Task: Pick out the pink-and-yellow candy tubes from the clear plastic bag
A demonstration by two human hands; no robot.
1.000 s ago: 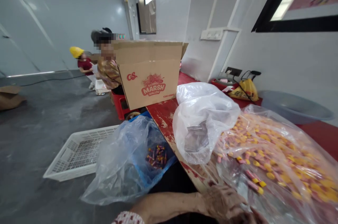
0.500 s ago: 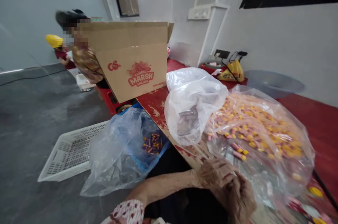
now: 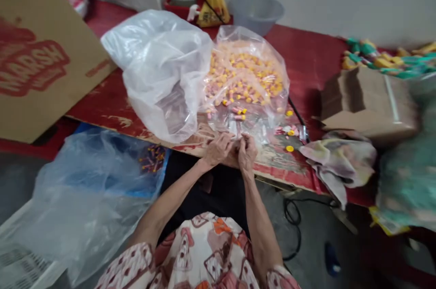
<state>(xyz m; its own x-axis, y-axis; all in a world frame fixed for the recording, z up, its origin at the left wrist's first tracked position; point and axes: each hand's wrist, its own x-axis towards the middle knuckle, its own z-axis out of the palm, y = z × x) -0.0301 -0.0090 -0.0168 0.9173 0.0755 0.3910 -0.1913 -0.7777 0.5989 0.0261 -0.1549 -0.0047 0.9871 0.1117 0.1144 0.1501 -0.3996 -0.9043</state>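
My left hand [image 3: 218, 149] is at the table's front edge, its fingers curled together near a clear plastic sheet or bag edge. Close beside it on the right, my right hand [image 3: 247, 152] has fingers pinched at the same height. What either hand holds is too small to make out. Just beyond them lies a clear bag [image 3: 252, 82] full of small pink pieces with yellow caps, and a few loose capped pieces [image 3: 239, 117] rest at its near side. A crumpled white translucent bag [image 3: 156, 66] stands to its left.
A large carton [image 3: 37, 62] stands at left. Below the table edge, a blue crate [image 3: 162, 178] lined with plastic holds dark capped pieces. Behind is a grey basin [image 3: 255, 12]. At right are an open brown box [image 3: 371, 103], a cloth [image 3: 344, 162] and green-yellow packets [image 3: 381, 60].
The view has swung right and down, bringing the box and cloth into sight; the people at left are out of view. My hands, formerly together, are now slightly apart.
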